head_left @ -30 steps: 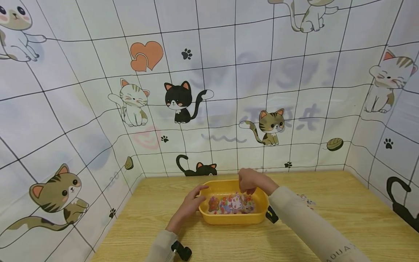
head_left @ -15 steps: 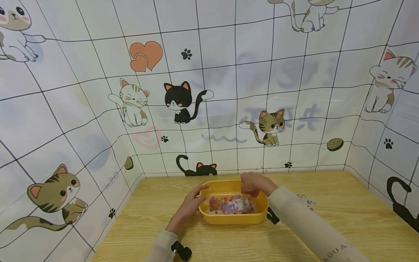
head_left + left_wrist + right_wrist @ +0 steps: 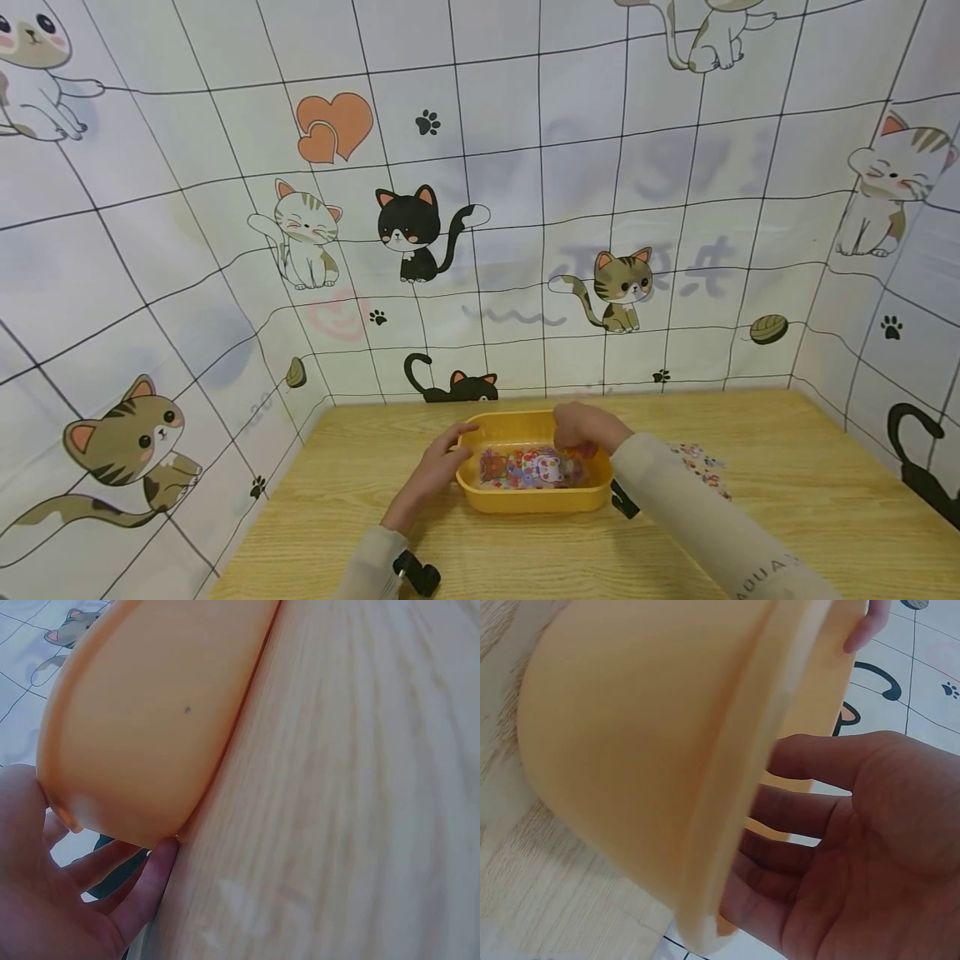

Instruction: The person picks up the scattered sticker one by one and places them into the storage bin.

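A yellow plastic basin [image 3: 532, 502] stands on the table. Small multicoloured pieces [image 3: 525, 473] lie on its bottom, among them a flat white animal-shaped piece [image 3: 550, 468] and a brown one [image 3: 493, 468]. At the basin's left end my left hand [image 3: 435, 467] grips the rim; the left wrist view shows the thumb at the rim and other fingers against the outer wall. My right hand [image 3: 588, 427] reaches over the right part of the rim, its fingers pointing down inside. In the right wrist view the basin's wall hides the right fingertips, so whether they hold anything is unclear.
Loose small coloured pieces [image 3: 705, 471] lie on the wooden table [image 3: 360, 433] beyond the right sleeve. Cat-patterned cloth walls [image 3: 510, 250] close in the table at the back and sides. Black wrist devices [image 3: 416, 573] sit on both sleeves.
My right hand has moved slightly right and lower into the basin, and the white piece has shifted right. More of the loose pieces show past the sleeve. My left hand has stayed put.
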Available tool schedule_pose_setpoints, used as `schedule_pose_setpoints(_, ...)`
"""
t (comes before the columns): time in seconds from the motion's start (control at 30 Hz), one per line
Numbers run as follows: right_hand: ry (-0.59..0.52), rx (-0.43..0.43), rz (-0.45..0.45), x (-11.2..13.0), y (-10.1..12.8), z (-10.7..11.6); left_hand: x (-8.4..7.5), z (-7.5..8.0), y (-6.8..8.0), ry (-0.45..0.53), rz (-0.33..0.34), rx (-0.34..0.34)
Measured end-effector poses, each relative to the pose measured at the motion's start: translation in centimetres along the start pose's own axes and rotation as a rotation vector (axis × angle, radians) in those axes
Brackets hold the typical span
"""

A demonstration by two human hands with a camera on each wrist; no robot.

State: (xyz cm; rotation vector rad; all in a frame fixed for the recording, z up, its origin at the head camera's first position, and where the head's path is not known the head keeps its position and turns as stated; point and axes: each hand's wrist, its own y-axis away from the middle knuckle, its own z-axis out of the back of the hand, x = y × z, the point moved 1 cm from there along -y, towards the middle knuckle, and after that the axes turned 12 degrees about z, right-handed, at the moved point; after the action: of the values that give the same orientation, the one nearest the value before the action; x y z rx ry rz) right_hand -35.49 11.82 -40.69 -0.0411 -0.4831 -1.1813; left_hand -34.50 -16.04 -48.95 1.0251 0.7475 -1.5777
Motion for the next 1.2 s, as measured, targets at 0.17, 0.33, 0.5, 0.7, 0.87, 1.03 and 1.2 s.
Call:
schedule_pose_setpoints(0.17,0.014,0.005,-0.028,-0.1,-0.2,-0.1,-0.2,-0.1,-0.1,-0.007,0.007,-0.009)
schedule_pose_setpoints(0.33,0.035,0.009,-0.034,-0.1,-0.1,-0.2,-0.5,-0.1,-0.1,-0.004,0.007,-0.008)
schedule_pose_setpoints(0.5,0.041,-0.003,-0.03,0.0,0.1,-0.3,-0.6,-0.1,-0.1,-0.011,0.001,-0.01)
schedule_pose_setpoints(0.7,0.047,-0.02,-0.016,0.3,0.3,-0.5,-0.3,0.0,-0.3,-0.021,-0.01,-0.018)
schedule_pose_setpoints(0.87,0.054,-0.029,-0.027,0.4,0.4,-0.8,-0.3,0.0,-0.1,-0.012,-0.005,-0.016)
schedule_pose_setpoints(1.03,0.075,-0.02,-0.017,0.4,0.3,-1.2,-0.1,-0.1,0.0,0.001,-0.013,-0.007)
schedule_pose_setpoints(1.2,0.102,-0.019,-0.017,0.4,0.1,-1.5,-0.1,-0.1,0.2,0.008,-0.016,-0.006)
